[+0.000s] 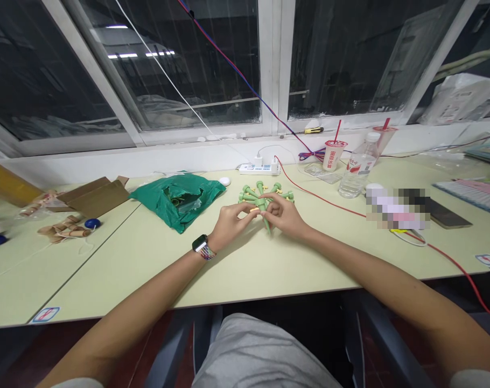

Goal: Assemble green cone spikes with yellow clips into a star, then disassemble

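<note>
Green spoked plastic assembly [265,198] at mid-table [148,269], between both hands. Approx. 7 spokes visible, hub partly hidden; longest spoke points near, long axis roughly near-far. L hand [229,226] & R hand [285,216] both on it, fingers [271,200] clenched at hub; small yellow piece [254,209] at L fingertips.

Open room near side, out to table edge. Far side: 1 power strip [258,169], close by. Left: 1 green plastic bag [178,202], near L hand. Right: 1 red cable [329,200] runs past R hand, well clear. Far right: 1 cup [333,155], 1 water bottle [358,167].
</note>
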The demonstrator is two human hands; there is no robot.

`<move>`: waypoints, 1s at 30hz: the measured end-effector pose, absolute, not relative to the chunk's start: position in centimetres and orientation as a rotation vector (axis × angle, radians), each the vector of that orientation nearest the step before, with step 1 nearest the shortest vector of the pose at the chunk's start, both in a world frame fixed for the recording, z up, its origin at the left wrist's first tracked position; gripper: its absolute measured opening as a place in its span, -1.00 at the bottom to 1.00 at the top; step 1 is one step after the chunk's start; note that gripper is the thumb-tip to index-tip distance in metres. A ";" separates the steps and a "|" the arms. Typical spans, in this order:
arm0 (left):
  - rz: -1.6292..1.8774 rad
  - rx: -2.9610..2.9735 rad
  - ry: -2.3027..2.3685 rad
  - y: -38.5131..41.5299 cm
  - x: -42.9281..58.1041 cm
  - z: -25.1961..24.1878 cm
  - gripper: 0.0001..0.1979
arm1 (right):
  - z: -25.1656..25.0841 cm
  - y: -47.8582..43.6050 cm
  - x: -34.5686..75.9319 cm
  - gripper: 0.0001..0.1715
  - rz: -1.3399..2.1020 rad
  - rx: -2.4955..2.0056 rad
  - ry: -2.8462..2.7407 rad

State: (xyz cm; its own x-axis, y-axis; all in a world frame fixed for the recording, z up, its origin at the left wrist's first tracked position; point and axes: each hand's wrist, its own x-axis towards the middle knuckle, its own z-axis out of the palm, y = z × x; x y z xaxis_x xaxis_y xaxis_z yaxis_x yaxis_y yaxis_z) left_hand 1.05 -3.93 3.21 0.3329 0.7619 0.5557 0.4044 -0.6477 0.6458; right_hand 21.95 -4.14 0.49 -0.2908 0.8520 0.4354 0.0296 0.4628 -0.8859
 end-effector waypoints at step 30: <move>0.981 2.532 0.971 -3.2 -0.2 2.0 -0.71 | 0.3 2.2 31.6 -0.36 0.044 -1.243 -1.753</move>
